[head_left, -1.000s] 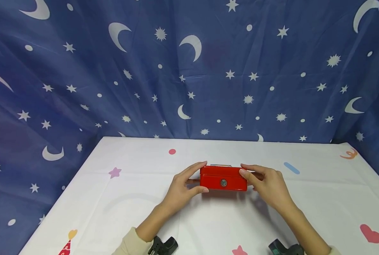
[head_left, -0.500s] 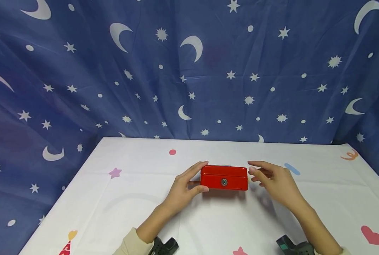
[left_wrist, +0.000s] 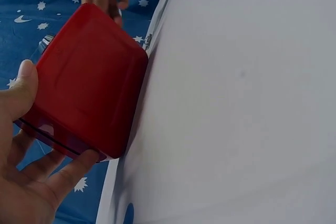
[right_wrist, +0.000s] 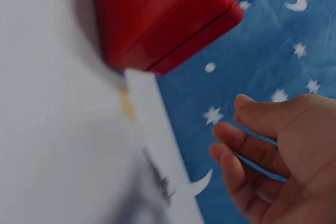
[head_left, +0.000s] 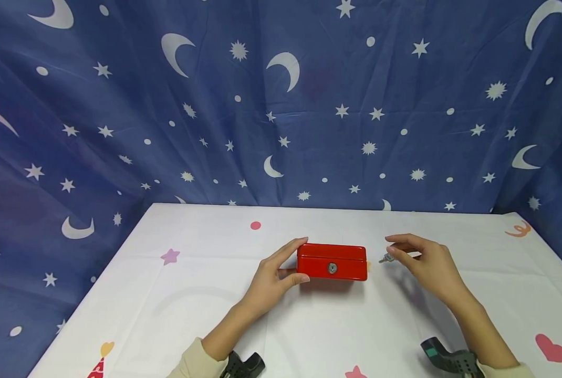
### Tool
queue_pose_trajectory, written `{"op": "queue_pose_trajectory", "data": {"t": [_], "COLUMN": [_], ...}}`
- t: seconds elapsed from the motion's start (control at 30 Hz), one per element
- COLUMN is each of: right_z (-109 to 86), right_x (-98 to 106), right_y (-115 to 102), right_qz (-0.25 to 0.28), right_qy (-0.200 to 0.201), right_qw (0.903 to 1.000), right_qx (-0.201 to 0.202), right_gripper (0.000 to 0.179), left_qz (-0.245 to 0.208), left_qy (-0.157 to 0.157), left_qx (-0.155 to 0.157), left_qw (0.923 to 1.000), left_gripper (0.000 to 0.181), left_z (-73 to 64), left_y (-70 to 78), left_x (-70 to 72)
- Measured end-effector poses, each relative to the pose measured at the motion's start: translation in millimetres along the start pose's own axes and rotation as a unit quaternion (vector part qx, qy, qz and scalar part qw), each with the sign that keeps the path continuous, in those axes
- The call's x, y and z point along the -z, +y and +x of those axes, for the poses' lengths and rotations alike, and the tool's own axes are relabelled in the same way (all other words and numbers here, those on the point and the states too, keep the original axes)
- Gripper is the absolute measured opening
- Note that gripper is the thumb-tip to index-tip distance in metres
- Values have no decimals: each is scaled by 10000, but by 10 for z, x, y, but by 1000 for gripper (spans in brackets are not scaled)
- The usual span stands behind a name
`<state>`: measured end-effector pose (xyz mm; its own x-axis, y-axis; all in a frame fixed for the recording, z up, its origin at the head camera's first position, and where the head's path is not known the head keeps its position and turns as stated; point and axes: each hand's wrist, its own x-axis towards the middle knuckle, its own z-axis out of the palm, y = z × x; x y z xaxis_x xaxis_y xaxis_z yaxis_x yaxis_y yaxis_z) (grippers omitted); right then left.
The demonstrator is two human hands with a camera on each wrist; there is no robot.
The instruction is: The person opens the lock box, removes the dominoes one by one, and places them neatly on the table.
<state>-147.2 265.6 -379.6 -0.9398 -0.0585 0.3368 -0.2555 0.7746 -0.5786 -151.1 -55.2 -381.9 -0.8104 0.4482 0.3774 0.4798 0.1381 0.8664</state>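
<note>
A red metal cash box [head_left: 332, 257] with a round keyhole lock [head_left: 332, 268] faces me on the table. My left hand [head_left: 273, 278] grips its left end, thumb at the front and fingers behind. The left wrist view shows a broad red face of the box [left_wrist: 89, 77] beside the curled thumb and fingers. Right of the box, small metal keys [head_left: 387, 258] lie on the table. My right hand [head_left: 423, 262] hovers by them, loosely bent. In the right wrist view the keys [right_wrist: 157, 178] are blurred and stand apart from the fingertips [right_wrist: 223, 132].
A white cloth [head_left: 205, 315] with printed shapes covers the table. Behind it hangs a blue curtain [head_left: 323, 63] with moons and stars. Black wrist cameras sit on the left wrist [head_left: 243, 364] and right wrist [head_left: 451, 358].
My right hand has let go of the box's right end and moved right, so the keys now show. The box's top handle has gone out of sight. My left hand keeps its grip.
</note>
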Motion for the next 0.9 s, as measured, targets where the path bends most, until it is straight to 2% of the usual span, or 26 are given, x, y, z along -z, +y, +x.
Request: {"op": "queue_pose_trajectory", "data": {"t": [0.2, 0.4, 0.67, 0.9], "right_z": [-5, -23, -31, -37], "right_x": [-172, -304, -379, -416], "right_y": [260, 440, 523, 575], "right_qz": [-292, -454, -496, -519], "right_qy": [235, 269, 312, 256], "right_qw": [9992, 9983, 9970, 9972], "right_qx": [147, 239, 498, 478], "right_gripper": [16, 24, 34, 34], "left_qz": [-146, -210, -198, -183], "left_qy": [-30, -4, 24, 20], "left_qx": [124, 146, 127, 146], "left_qw": [9998, 9997, 9997, 9997], "left_gripper": [69, 70, 70, 70], "left_z": [-1, -4, -7, -7], "left_y": [4, 3, -4, 1], "left_x": [-2, -6, -13, -13]}}
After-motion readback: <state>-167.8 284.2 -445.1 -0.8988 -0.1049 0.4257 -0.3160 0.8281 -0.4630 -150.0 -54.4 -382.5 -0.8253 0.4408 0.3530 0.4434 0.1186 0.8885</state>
